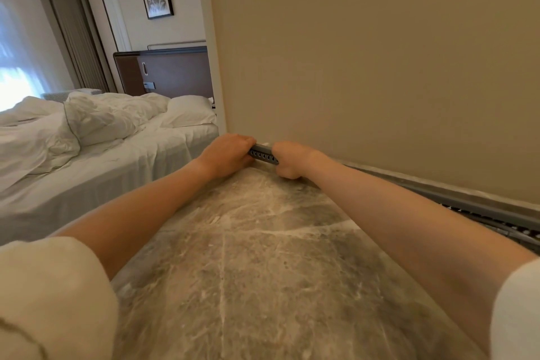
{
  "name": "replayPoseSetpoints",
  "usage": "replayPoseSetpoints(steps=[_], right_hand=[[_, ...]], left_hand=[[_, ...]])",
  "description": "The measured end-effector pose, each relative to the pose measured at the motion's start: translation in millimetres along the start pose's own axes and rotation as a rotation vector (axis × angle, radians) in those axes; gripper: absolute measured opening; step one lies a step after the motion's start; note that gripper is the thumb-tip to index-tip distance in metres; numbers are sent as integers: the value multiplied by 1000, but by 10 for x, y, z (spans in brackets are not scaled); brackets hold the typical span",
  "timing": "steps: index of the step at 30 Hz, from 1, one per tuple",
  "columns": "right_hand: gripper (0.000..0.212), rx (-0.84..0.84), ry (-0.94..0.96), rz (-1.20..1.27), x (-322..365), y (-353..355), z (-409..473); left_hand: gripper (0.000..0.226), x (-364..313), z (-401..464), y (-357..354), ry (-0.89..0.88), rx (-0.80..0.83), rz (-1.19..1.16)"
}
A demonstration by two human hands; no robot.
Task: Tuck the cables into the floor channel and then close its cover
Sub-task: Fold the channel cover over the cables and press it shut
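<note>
Both hands clamp the perforated cover (264, 154), left hand (228, 155) at 10 o'clock end, right hand (289, 158) at 4 o'clock end, its long axis following the floor channel (479, 210) along the wall base.

Matt grey perforated metal cover (263, 154)

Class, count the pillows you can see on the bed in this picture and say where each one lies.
1. A single white pillow lies at the head of the bed, near the wall corner. The crumpled duvet could be hiding others.
</note>
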State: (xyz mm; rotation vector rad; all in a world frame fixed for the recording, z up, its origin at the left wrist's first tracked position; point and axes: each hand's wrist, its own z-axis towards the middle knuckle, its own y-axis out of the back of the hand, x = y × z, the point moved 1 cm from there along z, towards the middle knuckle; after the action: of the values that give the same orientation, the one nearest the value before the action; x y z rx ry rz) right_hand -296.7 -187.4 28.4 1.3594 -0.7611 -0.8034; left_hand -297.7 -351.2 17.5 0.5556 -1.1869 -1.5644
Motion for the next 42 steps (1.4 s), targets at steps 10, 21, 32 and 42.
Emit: replayPoseSetpoints(steps=[10, 21, 32, 42], right_hand=[[21, 30, -79, 26, 81, 77, 93], [22, -146, -43, 47, 251, -102, 314], [21, -130, 2, 39, 236, -82, 338], [4, -56, 10, 87, 218, 59, 322]], left_hand=[[21, 42, -43, -13, -25, -95, 13], [17, 9, -80, -1, -46, -71, 45], [17, 19, -81, 27, -34, -80, 46], [19, 216, -94, 169, 12, -17, -87]])
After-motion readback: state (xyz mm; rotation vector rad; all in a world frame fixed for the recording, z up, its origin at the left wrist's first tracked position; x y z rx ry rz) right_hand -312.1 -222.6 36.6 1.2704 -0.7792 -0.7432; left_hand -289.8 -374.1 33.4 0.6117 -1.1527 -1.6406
